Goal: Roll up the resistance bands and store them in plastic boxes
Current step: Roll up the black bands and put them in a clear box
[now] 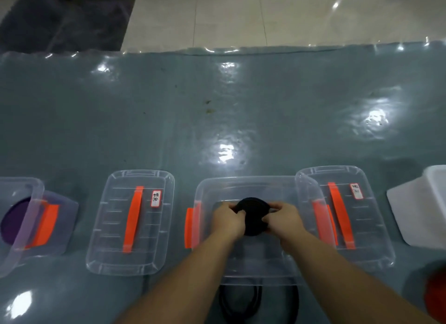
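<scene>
Between my curled fingers I gripped the rolled black resistance band (252, 215), my left hand (228, 218) and right hand (283, 218) pinching opposite sides as it sat low inside the open clear plastic box (241, 186) beneath them.

2 bare, sleeveless forearms, bare hands (253, 221)

The bench (169, 111) is covered with a glossy, wrinkled clear film that reflects the lamps. The open box (246, 186) and the lid (130, 222) are smooth transparent plastic (with matt orange clips). The rolled band (252, 217) looks like matt black rubber.
</scene>
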Available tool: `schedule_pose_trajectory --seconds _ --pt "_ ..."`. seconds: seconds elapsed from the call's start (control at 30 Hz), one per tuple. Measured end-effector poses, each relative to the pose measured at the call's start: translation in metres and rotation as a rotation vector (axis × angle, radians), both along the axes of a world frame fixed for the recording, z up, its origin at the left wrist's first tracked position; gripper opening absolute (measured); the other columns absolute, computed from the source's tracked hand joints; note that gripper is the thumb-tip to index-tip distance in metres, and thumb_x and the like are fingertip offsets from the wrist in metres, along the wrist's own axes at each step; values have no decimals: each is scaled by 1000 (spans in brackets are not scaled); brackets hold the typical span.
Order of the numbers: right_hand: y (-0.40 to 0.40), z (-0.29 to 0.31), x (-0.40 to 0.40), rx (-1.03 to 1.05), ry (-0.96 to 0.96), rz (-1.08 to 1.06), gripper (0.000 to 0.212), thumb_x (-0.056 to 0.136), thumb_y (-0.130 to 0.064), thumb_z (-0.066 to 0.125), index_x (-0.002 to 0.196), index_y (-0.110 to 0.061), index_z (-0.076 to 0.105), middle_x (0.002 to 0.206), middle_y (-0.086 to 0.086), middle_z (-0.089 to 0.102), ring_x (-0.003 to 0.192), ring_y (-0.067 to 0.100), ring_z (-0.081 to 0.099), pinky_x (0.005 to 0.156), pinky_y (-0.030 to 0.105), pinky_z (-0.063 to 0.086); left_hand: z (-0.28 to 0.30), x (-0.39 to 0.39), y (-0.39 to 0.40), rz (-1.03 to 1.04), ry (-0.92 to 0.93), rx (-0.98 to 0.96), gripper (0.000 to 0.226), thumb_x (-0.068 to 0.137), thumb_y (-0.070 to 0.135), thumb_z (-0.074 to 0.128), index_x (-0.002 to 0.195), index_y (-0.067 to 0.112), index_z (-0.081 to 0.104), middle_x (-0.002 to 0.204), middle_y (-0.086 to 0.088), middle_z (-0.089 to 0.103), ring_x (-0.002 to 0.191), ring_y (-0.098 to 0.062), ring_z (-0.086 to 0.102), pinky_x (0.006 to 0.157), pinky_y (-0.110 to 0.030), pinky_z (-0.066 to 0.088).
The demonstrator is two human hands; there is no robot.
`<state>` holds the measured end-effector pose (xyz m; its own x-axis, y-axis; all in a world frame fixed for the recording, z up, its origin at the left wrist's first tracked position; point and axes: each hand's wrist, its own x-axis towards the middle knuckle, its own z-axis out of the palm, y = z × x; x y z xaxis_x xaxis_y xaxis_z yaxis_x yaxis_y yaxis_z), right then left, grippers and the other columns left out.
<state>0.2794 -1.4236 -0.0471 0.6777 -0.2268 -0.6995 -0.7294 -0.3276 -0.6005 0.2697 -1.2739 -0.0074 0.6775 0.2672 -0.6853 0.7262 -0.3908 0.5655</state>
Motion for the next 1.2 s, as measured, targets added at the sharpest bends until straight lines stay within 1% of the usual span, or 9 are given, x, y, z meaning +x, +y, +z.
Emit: schedule_pose_trajectory --seconds 0.1,0.27,0.37,0.53,0.77,0.87,0.97,1.1,1.2 --pt "1 -8 -4 -70 -59 34 53 59 -3 60 105 -19 81 92 4 80 88 26 77 83 49 65 -6 -2 -1 0 -31 14 24 97 15 68 120 12 71 118 -8 74 101 -21 67 83 -25 48" --pt "3 15 1 -144 -49 102 49 75 9 62 117 -13 77 102 10 77 95 30 74 89 48 63 -12 -1 -2 -8 -6 40 20 96 21 70 115 13 68 112 -7 72 97 -21 66 78 -26 44" --pt "3 24 3 -260 -3 212 45 83 -1 66 128 -7 67 117 16 72 107 35 69 86 35 56 -13 3 1 -18 52 100 34 94 30 73 116 7 62 110 -10 69 90 -23 61 74 -28 41" --pt "9 35 1 -391 78 396 28 93 -12 61 118 0 58 119 22 68 109 39 66 76 35 50 -8 3 -1 -106 55 141 17 99 29 68 91 14 63 92 -6 66 83 -24 60 72 -27 40" --pt "13 73 6 -395 149 761 34 100 -16 57 131 -3 63 134 18 65 124 33 63 99 37 52 25 -1 -1 -288 150 80 26 93 12 56 112 2 72 108 -17 71 95 -32 67 75 -31 49" --pt "9 97 -8 -388 41 758 12 98 -13 56 104 -9 66 115 16 69 104 32 65 83 34 51 46 -9 -1 -400 161 37 28 94 11 59 118 4 70 120 -19 70 112 -36 67 78 -30 48" --pt "4 116 -26 -440 -85 701 6 93 -13 55 97 -14 60 104 13 67 86 27 58 67 30 43 67 -24 -2 -458 54 48 16 92 11 60 107 10 67 112 -15 70 93 -26 66 64 -27 44" --pt "-4 139 -55 -462 -283 576 17 90 -16 57 102 -19 68 98 4 72 82 24 62 70 34 51 90 -54 0 -561 -140 235 47 91 21 56 138 21 57 131 -8 65 112 -29 65 86 -34 51" --pt "-8 152 -89 -478 -460 525 9 90 -19 58 95 -23 65 93 -3 67 81 21 62 71 37 52 111 -92 6 -592 -386 383 40 92 25 53 131 25 62 124 -2 68 111 -26 66 90 -40 56"
